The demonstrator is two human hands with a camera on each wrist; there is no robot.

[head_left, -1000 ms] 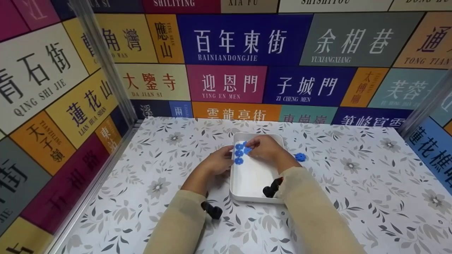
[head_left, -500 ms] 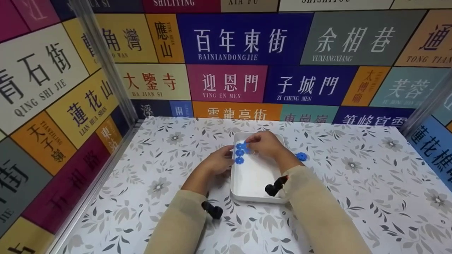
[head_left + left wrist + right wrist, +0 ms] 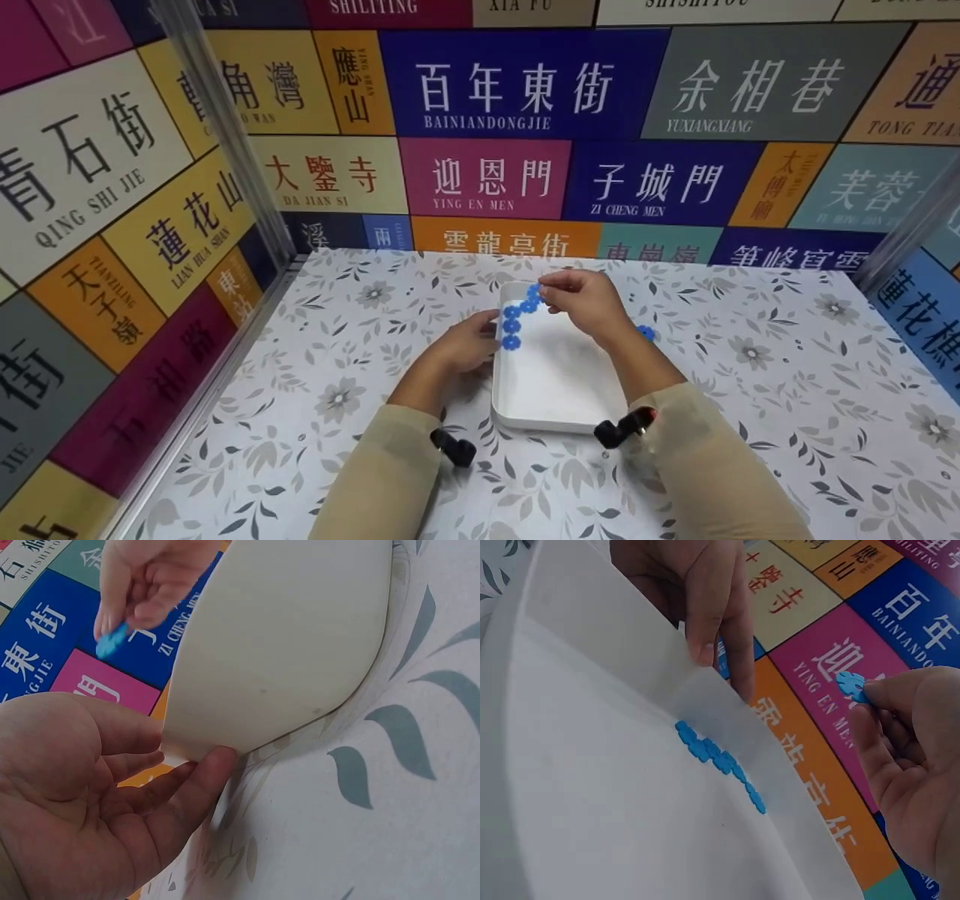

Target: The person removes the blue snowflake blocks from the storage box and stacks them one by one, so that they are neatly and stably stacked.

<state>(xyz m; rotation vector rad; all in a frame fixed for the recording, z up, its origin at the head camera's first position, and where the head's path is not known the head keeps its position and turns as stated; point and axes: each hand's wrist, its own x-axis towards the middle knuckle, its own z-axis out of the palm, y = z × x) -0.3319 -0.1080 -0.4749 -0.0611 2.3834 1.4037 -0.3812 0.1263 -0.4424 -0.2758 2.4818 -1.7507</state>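
Observation:
A white rectangular tray (image 3: 555,375) lies on the table, with several blue flower-shaped discs (image 3: 511,326) inside it along its left side. My left hand (image 3: 465,343) grips the tray's left wall, thumb and fingers on either side of the edge in the left wrist view. Between thumb and forefinger, my right hand (image 3: 592,301) pinches another blue flower-shaped disc (image 3: 851,686) near the far end of the tray. In the head view this held disc overlaps the far rim, just beyond a disc (image 3: 529,306) to the right of the column.
More blue discs (image 3: 646,332) rest on the table right of the tray, partly hidden by the right wrist. A floral cloth (image 3: 750,420) covers the table. Panels with printed signs (image 3: 480,176) stand behind and at both sides.
My right hand has moved away from the column, toward the far right, with a disc in its fingertips; the right forearm shifted right. My left hand has stayed on the tray wall.

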